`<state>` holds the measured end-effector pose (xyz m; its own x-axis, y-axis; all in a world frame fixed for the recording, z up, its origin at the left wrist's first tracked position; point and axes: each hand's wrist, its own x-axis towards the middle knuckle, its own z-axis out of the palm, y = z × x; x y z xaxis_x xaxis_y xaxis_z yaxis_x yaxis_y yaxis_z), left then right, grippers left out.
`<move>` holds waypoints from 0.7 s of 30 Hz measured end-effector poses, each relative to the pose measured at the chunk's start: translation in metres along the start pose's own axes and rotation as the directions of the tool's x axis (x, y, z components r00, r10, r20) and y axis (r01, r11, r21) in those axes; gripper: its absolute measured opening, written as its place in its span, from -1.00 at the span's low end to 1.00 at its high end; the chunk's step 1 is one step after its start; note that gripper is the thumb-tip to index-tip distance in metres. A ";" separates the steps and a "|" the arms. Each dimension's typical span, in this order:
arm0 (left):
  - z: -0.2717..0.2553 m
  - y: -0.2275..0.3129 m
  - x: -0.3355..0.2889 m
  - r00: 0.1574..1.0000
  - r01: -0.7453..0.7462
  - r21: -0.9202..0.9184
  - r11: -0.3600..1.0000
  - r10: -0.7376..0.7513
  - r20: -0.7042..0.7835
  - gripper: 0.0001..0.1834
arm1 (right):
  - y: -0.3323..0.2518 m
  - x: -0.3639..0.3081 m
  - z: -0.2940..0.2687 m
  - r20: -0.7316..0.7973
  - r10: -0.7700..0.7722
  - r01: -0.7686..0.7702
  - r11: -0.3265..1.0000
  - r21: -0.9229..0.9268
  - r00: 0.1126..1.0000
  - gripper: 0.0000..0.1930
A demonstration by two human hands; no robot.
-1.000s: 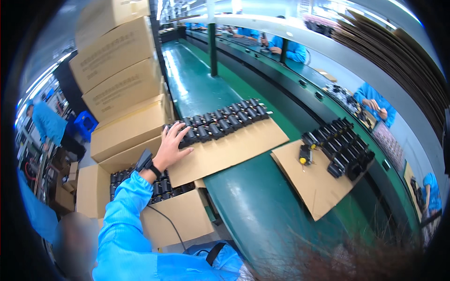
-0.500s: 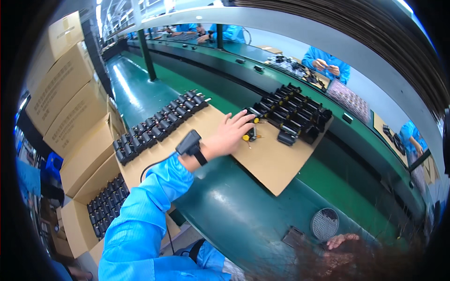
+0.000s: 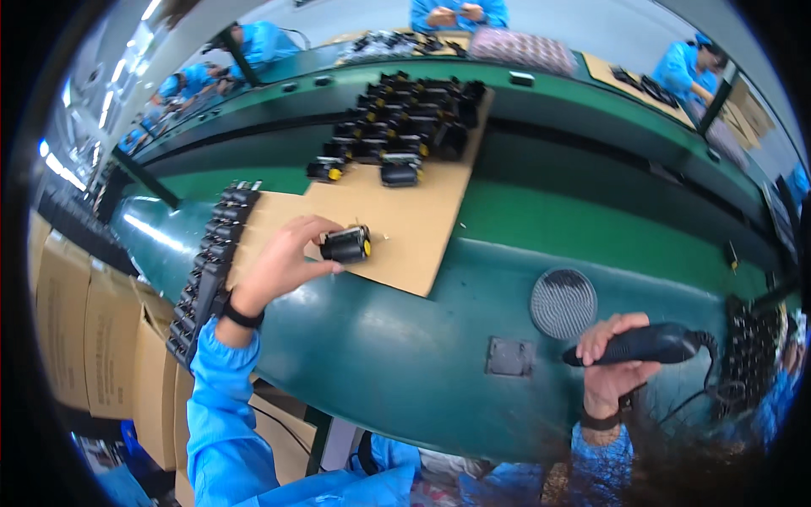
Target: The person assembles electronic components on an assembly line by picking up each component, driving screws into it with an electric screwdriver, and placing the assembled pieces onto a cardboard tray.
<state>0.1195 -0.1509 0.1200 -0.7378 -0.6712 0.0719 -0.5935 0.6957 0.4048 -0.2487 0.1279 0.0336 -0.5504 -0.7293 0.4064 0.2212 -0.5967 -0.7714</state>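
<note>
My left hand (image 3: 291, 258) pinches a small black cylindrical motor-like part (image 3: 346, 245) with a yellow end, between thumb and fingers, over the near edge of a cardboard sheet (image 3: 414, 228). Farther back on that sheet, similar black parts (image 3: 397, 122) stand in rows, with two (image 3: 325, 169) along the near side of the group. In my right hand (image 3: 610, 363), at the right, is a black corded electric screwdriver (image 3: 646, 345), its tapered end toward the left. The fingers wrap over its body, and its coiled cord trails down to the right.
A round ridged dish (image 3: 563, 302) and a flat dark square piece (image 3: 510, 357) lie on the green bench (image 3: 405, 338). More black parts (image 3: 215, 253) line up at left, beside cardboard boxes (image 3: 110, 329). Co-workers in blue (image 3: 460, 13) sit across the bench.
My left hand has drawn back from the rows, with a black part now lifted in its fingers. The view has swung right, and my right hand now shows holding the screwdriver.
</note>
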 end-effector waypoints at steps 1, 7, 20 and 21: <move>0.010 0.016 -0.004 0.999 -0.042 -0.134 0.990 0.041 -0.010 -0.30 | -0.001 0.000 0.001 0.003 0.009 -0.009 1.000 -0.016 1.000 -0.19; 0.102 0.137 -0.013 0.894 -0.441 -0.299 0.846 0.445 -0.058 -0.31 | 0.000 -0.003 -0.006 -0.037 -0.001 -0.005 0.987 -0.158 0.999 -0.17; 0.163 0.163 0.005 0.861 -0.483 -0.182 0.856 0.503 0.078 -0.32 | -0.005 -0.002 -0.004 -0.046 -0.105 0.095 0.979 -0.183 0.993 -0.08; 0.163 0.162 0.005 0.859 -0.486 -0.193 0.852 0.507 0.076 -0.32 | -0.009 0.000 -0.003 -0.048 -0.103 0.092 0.976 -0.195 0.994 -0.08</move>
<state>-0.0330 0.0002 0.0369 -0.9587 -0.2043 0.1981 -0.0850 0.8698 0.4860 -0.2530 0.1335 0.0391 -0.6081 -0.6470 0.4600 0.0084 -0.5847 -0.8112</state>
